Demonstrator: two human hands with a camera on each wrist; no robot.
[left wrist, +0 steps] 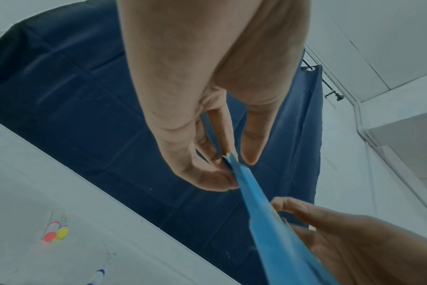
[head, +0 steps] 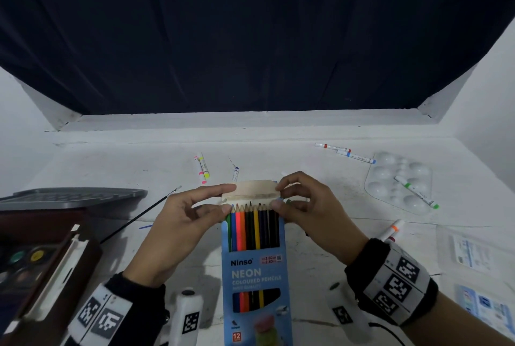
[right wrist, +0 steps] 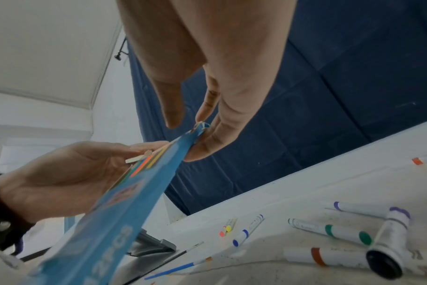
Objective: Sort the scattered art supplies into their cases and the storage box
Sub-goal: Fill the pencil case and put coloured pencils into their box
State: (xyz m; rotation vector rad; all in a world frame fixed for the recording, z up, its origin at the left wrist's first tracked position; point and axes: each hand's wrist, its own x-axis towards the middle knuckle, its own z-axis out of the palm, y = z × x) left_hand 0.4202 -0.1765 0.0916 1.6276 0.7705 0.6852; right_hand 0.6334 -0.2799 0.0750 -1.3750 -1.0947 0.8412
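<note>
The left hand (head: 178,223) and right hand (head: 309,209) each pinched a top corner of the blue coloured-pencil box (head: 256,276), held tilted above the white table (head: 278,150), its cardboard flap (head: 255,190) folded back over exposed pencil tips. Pressing the flap down unevenly could, I judged, crease it or catch the points. Roughly eleven pencils (head: 252,230) showed; the box says twelve. Loose markers remained: six visible from the head camera, plus one thin brush (head: 139,216).
</note>
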